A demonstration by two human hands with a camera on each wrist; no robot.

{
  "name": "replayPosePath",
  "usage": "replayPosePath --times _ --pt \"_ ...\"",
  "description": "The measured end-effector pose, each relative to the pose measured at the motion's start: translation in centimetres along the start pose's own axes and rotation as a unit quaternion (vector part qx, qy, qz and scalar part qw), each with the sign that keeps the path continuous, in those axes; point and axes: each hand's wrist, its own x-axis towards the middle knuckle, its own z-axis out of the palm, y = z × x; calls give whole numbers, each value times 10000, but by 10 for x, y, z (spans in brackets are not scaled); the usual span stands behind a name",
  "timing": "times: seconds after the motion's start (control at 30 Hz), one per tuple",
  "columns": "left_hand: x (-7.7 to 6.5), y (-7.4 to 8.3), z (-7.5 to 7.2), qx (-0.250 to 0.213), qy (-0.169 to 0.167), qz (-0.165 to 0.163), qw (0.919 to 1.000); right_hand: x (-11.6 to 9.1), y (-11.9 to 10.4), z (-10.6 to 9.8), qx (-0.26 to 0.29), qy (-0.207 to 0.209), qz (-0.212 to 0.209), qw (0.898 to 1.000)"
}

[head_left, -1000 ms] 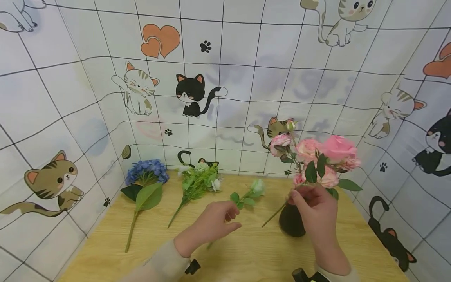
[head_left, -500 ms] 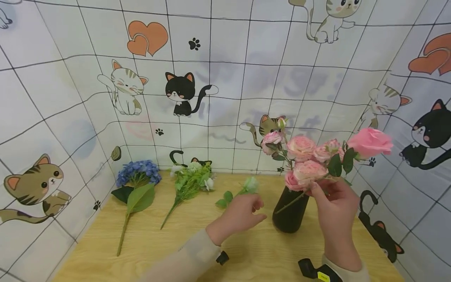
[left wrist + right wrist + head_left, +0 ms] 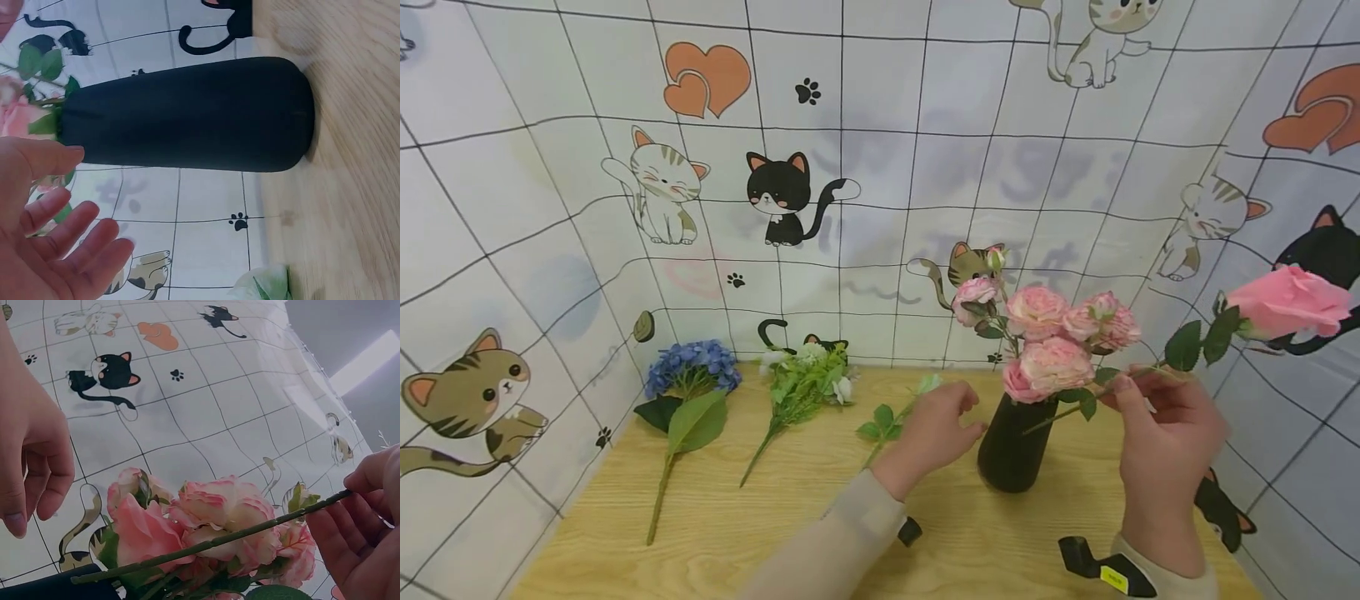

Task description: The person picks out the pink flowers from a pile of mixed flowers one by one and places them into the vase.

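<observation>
My right hand (image 3: 1172, 446) pinches the stem of a single pink rose (image 3: 1292, 304) between thumb and fingers. Its bloom points right, and the bare stem (image 3: 212, 542) slants down toward the mouth of a black vase (image 3: 1013, 450). In the vase stands a bunch of pale pink roses (image 3: 1048, 367). Left of the vase, my left hand (image 3: 934, 433) holds nothing, its fingers loosely bent. In the left wrist view its thumb overlaps the edge of the vase (image 3: 187, 115) near the mouth; whether they touch I cannot tell.
On the wooden table (image 3: 805, 533) lie a blue hydrangea (image 3: 694, 371), a white-and-green flower spray (image 3: 808, 387) and a white rose (image 3: 887, 423) partly behind my left hand. A cat-print cloth (image 3: 880, 167) closes off the back and sides.
My right hand has moved right with the pink rose, carrying its bloom clear of the bunch. The left hand has moved right toward the vase, and the head view has shifted slightly.
</observation>
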Motion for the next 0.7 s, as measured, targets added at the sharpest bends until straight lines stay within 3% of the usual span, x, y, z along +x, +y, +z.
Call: replayPosePath --times 0.1,0.2,0.33,0.47,0.7 --pt "3 4 4 -91 -95 -128 9998 1 1 -2 612 79 -344 9975" --pt "6 8 7 -237 -239 -232 9992 3 1 -1 1427 123 -582 9880" --pt "10 10 14 -559 -429 -192 9973 4 0 1 1901 308 -686 9789" --pt "10 10 24 -859 -528 -167 9948 4 -4 2 1995 679 -741 9747" --pt "11 12 42 -1314 -569 -477 9885 7 -8 1 2064 1075 -898 9684"
